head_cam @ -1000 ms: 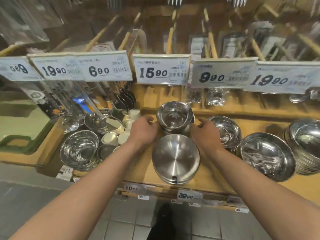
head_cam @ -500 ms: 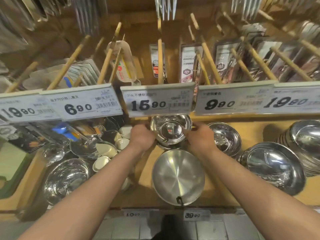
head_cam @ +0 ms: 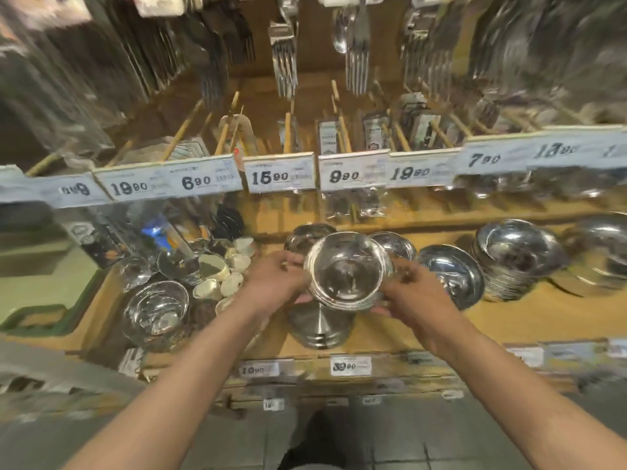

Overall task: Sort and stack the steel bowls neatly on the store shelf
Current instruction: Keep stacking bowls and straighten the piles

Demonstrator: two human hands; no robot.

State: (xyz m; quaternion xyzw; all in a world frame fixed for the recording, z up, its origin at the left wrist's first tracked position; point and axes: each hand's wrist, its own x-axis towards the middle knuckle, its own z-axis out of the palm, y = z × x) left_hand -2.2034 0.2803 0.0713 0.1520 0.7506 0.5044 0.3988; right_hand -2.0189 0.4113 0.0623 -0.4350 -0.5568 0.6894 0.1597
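Warm, dim indoor light. Heavy motion blur smears the upper left and upper right of the frame. Wide-angle bending curves the price tags (head_cam: 280, 178). Bright glare glints on the steel bowls (head_cam: 349, 269) at centre; edges are soft throughout.

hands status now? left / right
Left hand: grips the left rim of the steel bowl stack.
Right hand: grips the right rim of the same stack.

Both bare forearms reach forward and converge over the shelf's front edge. The left hand (head_cam: 276, 283) grips the left rim of a steel bowl (head_cam: 346, 271), fingers curled; the right hand (head_cam: 415, 293) grips its right rim, wrist bent inward.
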